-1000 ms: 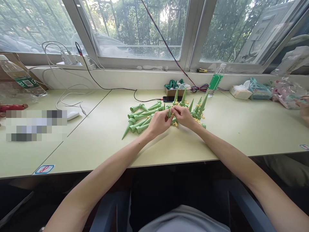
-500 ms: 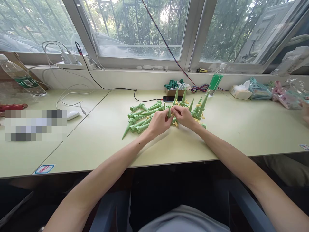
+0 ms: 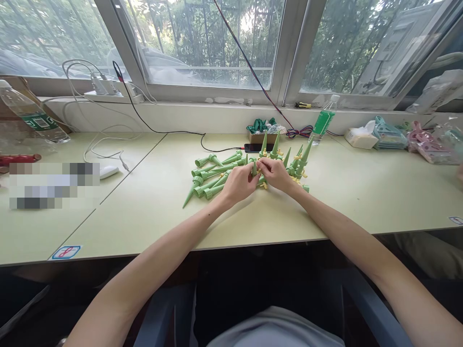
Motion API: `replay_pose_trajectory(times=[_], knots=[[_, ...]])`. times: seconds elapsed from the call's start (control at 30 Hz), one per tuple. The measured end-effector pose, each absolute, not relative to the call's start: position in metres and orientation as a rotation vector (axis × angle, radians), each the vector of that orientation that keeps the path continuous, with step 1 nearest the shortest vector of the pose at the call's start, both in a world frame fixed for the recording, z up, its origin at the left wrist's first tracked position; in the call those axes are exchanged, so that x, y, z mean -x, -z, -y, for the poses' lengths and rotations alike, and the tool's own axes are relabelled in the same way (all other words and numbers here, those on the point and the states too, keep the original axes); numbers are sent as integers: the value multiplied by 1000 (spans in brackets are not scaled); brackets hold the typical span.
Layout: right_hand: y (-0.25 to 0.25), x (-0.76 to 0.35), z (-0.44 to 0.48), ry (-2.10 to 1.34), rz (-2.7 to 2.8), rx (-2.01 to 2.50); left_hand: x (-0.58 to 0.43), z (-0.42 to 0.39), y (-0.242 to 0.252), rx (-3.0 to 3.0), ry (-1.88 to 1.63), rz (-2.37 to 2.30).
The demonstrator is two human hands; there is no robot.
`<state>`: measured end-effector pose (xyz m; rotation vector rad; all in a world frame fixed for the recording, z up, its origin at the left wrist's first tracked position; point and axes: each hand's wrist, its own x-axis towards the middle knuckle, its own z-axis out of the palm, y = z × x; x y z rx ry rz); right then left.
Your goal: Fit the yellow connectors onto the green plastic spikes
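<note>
Above the middle of the table, my left hand [image 3: 239, 184] is closed around a green plant watering spike [image 3: 254, 168], its pointed tip upward. My right hand [image 3: 275, 173] meets it there, thumb and fingers pinching a small yellow valve [image 3: 258, 167] at the spike's side; the fingers partly hide it. To the left lie several loose green spikes [image 3: 213, 174] with ribbed caps. Behind and to the right of my hands, several spikes with yellow valves [image 3: 303, 161] stand upright or lean.
A phone [image 3: 253, 148] on a cable lies behind the spikes, by a small cardboard box [image 3: 261, 137]. A water bottle [image 3: 323, 120] and a tissue pack [image 3: 360, 135] stand near the window ledge. White cables and a white mouse-shaped object [image 3: 108, 172] lie left. Someone's blurred hand shows at the right edge.
My hands stay at nearly the same spot, still on the spike and its yellow valve. At the far right, the other person's hand has moved slightly out of view.
</note>
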<state>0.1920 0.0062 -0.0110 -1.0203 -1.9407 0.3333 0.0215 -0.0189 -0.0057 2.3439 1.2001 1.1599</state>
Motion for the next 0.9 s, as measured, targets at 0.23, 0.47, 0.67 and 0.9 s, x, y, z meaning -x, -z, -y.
replay_pose_trajectory(times=[0.23, 0.47, 0.67, 0.9], knots=[[9, -191, -5, -341, 1938, 1024, -22, 21, 4, -2341, -1148, -1191], [10, -192, -6, -338, 1949, 1015, -22, 21, 4, -2344, -1149, -1194], [9, -191, -5, -338, 1949, 1009, -22, 20, 5, -2353, -1146, -1193], [10, -192, -6, -330, 1954, 1008, -22, 21, 4, -2349, -1145, -1182]])
